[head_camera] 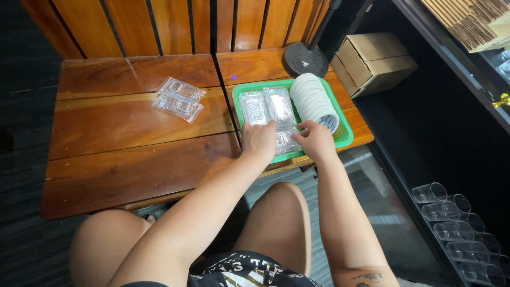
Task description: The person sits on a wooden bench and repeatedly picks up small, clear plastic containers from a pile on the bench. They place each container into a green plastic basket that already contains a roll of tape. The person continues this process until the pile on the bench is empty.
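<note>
A green plastic tray (344, 134) sits on the right wooden table. In it lie clear plastic packets (265, 105) and a leaning stack of white round lids (313, 98). My left hand (258, 141) rests on the tray's near left part, its fingers on a clear packet (287, 142). My right hand (315, 139) touches the same packet from the right, beside the stack of lids. Whether either hand has a firm grip on the packet is unclear.
Two clear plastic packets (178, 98) lie on the left wooden table (122, 149). A black round stand base (305, 59) and a cardboard box (372, 61) sit at the back right. Clear plastic cups (457, 223) lie in a row at lower right.
</note>
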